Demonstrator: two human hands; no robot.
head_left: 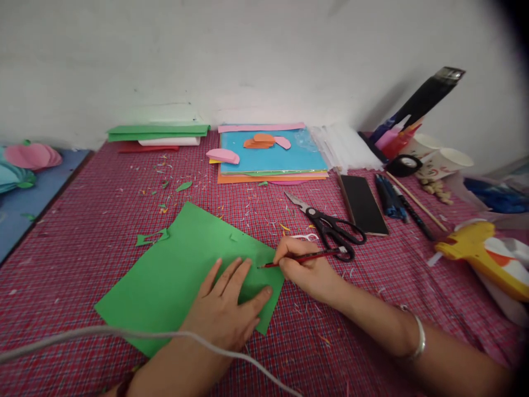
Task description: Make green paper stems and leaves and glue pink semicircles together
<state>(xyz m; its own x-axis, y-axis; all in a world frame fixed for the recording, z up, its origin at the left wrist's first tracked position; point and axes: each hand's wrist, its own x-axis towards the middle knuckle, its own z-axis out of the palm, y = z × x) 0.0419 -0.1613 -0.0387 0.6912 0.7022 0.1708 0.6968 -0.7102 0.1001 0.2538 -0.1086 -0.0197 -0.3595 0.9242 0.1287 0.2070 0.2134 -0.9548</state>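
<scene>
A sheet of green paper (165, 275) lies at an angle on the checked cloth. My left hand (227, 303) rests flat on its right part, fingers spread. Between the fingers and thumb of my right hand (308, 270) is a red and black pencil (314, 255), its tip at the paper near my left fingertips. A small green scrap (236, 236) lies on the sheet, and a cut green offcut (152, 237) touches its upper left edge. Just beyond my right hand are black-handled scissors (330, 223), blades parted and pointing up-left.
A grey-white cable (103, 331) crosses in front of my left wrist. A yellow glue gun (475, 245), black notebook (363, 204) and paper cups (448, 161) stand or lie at right. Coloured paper stacks (268, 160) lie by the wall. Paper snippets litter the cloth (82, 220).
</scene>
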